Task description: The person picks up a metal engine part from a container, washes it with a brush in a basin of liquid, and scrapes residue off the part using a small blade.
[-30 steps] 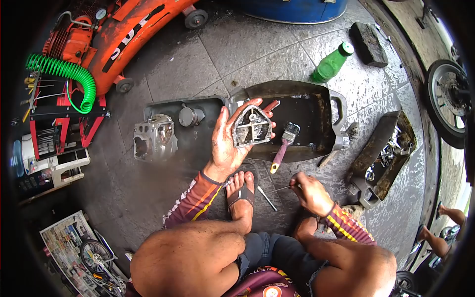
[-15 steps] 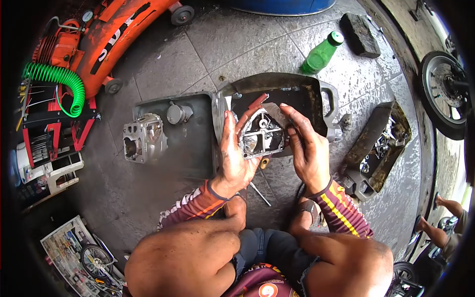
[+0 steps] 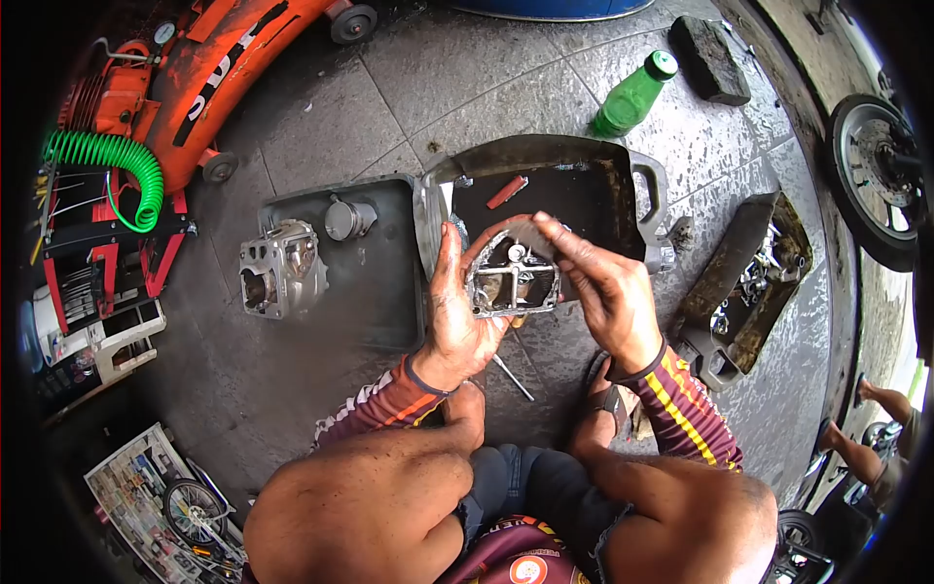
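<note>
My left hand [image 3: 457, 316] is closed around a small engine cover [image 3: 516, 282], a metal casting with an open, ribbed inside and a bright rim facing up. It is held over the near edge of the dark tray [image 3: 637, 219]. My right hand [image 3: 613, 292] reaches across the cover's upper right side, fingers closed together. Under those fingertips lies a thin grey sheet [image 3: 530, 239], perhaps sandpaper, pressed against the upper rim; it is partly hidden and blurred. Behind the cover, a red stick-like piece [image 3: 507, 191] rests in the tray.
An engine cylinder block [image 3: 280, 271] and a piston [image 3: 348, 220] sit at a grey tray [image 3: 389, 292] on the left. A green bottle [image 3: 628, 102] stands beyond. On the right is a cut container [image 3: 754, 282] with small metal parts. A metal rod [image 3: 513, 378] lies near my feet.
My right fingers have moved left over the cover's upper rim, taking the grey sheet along. The cover has shifted slightly down, leaving the red piece in full view.
</note>
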Demonstrator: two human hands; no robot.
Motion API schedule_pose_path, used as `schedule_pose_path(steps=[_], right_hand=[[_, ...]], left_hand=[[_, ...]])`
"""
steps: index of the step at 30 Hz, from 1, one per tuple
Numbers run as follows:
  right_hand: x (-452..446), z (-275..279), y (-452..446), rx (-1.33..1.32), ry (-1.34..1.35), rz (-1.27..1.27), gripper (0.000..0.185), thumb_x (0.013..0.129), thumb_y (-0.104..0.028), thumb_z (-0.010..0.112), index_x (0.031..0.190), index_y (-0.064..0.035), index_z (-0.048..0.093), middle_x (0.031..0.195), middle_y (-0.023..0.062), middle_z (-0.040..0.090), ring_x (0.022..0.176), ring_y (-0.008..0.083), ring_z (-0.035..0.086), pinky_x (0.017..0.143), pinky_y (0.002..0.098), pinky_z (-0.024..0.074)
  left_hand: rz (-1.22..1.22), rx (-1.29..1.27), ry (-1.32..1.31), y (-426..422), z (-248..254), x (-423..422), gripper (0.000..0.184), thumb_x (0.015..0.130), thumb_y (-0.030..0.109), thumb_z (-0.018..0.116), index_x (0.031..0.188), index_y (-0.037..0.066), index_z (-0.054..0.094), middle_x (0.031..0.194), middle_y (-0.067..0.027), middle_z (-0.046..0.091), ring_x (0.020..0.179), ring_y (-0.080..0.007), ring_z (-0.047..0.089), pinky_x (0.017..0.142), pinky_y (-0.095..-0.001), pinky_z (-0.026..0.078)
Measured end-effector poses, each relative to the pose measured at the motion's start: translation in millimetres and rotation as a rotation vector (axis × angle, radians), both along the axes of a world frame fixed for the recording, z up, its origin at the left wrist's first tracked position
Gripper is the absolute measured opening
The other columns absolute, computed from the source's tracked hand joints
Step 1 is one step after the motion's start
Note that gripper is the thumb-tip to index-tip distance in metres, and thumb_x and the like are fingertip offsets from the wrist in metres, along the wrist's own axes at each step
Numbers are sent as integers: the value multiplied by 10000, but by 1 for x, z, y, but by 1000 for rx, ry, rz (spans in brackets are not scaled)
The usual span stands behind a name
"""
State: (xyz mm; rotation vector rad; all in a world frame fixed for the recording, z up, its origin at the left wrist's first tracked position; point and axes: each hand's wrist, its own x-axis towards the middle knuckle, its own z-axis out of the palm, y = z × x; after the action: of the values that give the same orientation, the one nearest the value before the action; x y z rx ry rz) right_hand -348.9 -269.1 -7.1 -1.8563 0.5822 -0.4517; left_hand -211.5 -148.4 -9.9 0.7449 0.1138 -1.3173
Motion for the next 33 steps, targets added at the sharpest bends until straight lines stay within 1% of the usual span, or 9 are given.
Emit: schedule_pose_path(steps=[1,7,9,12,16,21,25,30,33], right_hand=[[4,-4,0,-110,-144,-88,537,872,33,613,1376,-148,587,1192,122,695,903,270,734,760,328,600],[-5,8,-2,-209,110,19,545,854,38,607,1371,-133,592,1191,128,692,841,277,729,751,338,591],[-1,3,-3,-120,-95,-70,581,828,46,611,1370,-163,599,1142,119,709,795,282,718,725,348,591],[-6,5,-3,-164,-14,0,604,810,56,609,1369,-172,603,1056,127,718,784,284,713,720,361,586],[-5,2,-3,-203,-63,-13,637,805,46,621,1377,-234,598,853,107,693,707,283,689,650,367,572],[-7,5,-8,-264,7,-33,656,800,28,633,1393,-247,580,811,101,680,672,292,670,605,382,561],[-11,15,8,-331,85,84,658,799,11,637,1388,-276,579,733,78,635,650,274,656,591,378,555],[-7,15,1,-238,-54,-282,111,844,-30,696,927,-15,624,859,123,655,776,306,651,705,370,522],[3,19,-5,-441,-84,-286,123,821,-45,727,899,-22,634,860,113,632,826,304,610,749,383,492]], left_hand=[[-4,-5,27,1,-1,-1,749,1023,637,240,1331,33,557,1222,-116,659,1078,-221,670,922,-377,565],[-14,16,58,-2,1,0,787,1003,671,251,1356,26,531,1214,-131,658,1056,-249,682,876,-467,593],[-25,25,55,-1,0,-1,799,997,681,251,1363,26,524,1213,-134,658,1052,-255,685,864,-492,598],[-18,-73,195,1,-2,3,790,986,676,318,1341,5,536,1210,-191,656,1063,-348,681,847,-596,579],[-35,41,148,0,2,4,820,976,697,305,1343,0,534,1216,-209,649,1069,-369,675,856,-599,573],[-98,-61,113,1,2,6,866,969,719,269,1362,-13,514,1220,-228,643,1107,-381,654,851,-606,569],[-72,-26,7,-3,4,5,853,989,701,208,1376,6,515,1199,-188,662,1077,-284,671,872,-484,583],[-81,-129,-24,-2,7,6,825,1003,664,276,1398,-41,445,1174,-178,658,1060,-288,671,919,-446,569],[23,-97,87,-5,3,-1,796,1006,649,303,1401,-27,447,1189,-155,654,1046,-265,680,887,-437,586]])
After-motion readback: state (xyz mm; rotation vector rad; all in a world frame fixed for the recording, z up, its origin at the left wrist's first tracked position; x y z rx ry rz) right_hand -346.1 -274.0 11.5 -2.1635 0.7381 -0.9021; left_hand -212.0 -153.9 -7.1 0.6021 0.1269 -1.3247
